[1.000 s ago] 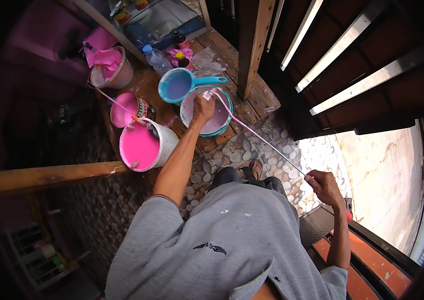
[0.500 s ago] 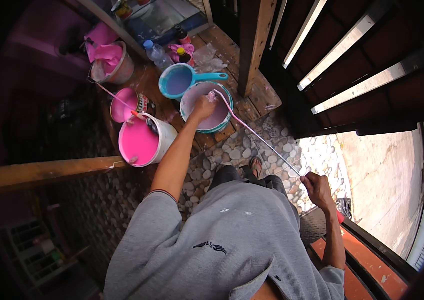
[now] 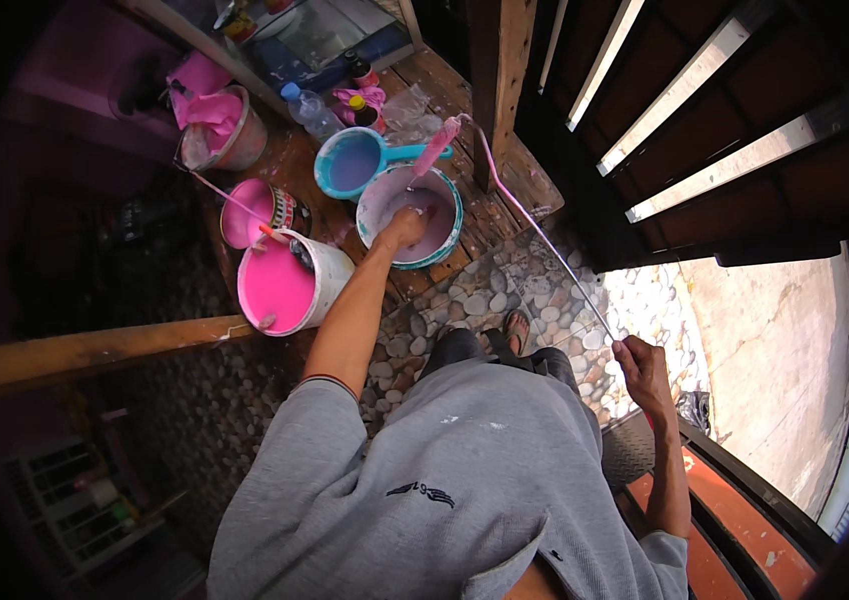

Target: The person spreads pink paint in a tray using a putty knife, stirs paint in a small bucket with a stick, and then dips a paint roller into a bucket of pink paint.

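My right hand [image 3: 643, 372], at the right, is closed around the end of the long thin rod of a paint roller [image 3: 435, 148]. The roller's pink, wet-looking sleeve hangs tilted over the far rim of a round bucket [image 3: 373, 193] of cloudy greyish-mauve water. My left hand [image 3: 407, 228] reaches into this bucket below the sleeve, apart from it. Its fingers stretch into the water and look open, though the tips are partly hidden. Against the bucket's far left side is a blue dipper [image 3: 353, 163] with a handle, holding similar cloudy liquid.
Left stand a white bucket of pink paint [image 3: 280, 285], a pink-stained can [image 3: 250, 212] and a pail with pink cloth [image 3: 220, 125]. Bottles [image 3: 312, 110] sit farther back on the wooden platform [image 3: 490, 215]. A wooden post [image 3: 497, 90] and slatted gate [image 3: 710, 160] rise at right.
The roller sleeve has risen out of the bucket, up and away from my left hand. My left hand has let go of it and dipped lower into the water. My right hand shifted slightly right.
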A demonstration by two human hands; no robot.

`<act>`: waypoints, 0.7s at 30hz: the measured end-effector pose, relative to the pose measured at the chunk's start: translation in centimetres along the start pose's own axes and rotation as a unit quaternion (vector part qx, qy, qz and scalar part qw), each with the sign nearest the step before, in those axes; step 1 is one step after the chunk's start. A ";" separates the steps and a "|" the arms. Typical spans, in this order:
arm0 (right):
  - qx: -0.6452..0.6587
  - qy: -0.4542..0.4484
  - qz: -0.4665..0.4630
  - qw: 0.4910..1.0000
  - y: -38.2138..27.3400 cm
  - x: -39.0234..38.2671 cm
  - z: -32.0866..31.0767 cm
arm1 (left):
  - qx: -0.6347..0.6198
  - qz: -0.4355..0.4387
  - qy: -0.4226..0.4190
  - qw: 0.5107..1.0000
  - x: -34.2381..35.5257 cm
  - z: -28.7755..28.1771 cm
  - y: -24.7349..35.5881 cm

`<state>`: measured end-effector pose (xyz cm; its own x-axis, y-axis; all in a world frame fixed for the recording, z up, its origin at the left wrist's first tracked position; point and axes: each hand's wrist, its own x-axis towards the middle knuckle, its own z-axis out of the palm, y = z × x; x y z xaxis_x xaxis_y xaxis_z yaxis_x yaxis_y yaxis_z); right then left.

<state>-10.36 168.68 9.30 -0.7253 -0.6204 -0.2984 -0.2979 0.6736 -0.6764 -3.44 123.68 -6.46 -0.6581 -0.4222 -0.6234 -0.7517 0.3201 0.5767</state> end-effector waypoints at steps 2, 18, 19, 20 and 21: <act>-0.003 0.002 -0.012 1.000 -1.4 0.6 -1.4 | 0.097 0.064 0.013 0.993 1.3 0.3 -2.3; -0.189 -0.047 -0.061 0.979 -5.1 1.7 -5.4 | -0.430 0.143 0.007 0.891 -3.7 -3.0 1.0; -0.211 -0.048 -0.055 0.975 -6.2 2.3 -5.7 | -0.354 0.160 -0.024 0.921 -4.1 -2.9 1.3; -0.233 -0.056 -0.065 0.969 -7.1 3.0 -6.1 | -0.354 0.159 -0.024 0.921 -3.0 -2.5 0.0; -0.258 -0.064 -0.076 0.961 -8.5 3.6 -6.7 | -0.229 0.177 -0.006 0.957 -1.1 -2.2 -2.5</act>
<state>-14.61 163.42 18.48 -0.5764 -0.7497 -0.3251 -0.6871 0.6600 -0.3038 -0.69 121.50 -6.04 -0.8703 -0.3463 -0.3504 -0.3851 0.0348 0.9222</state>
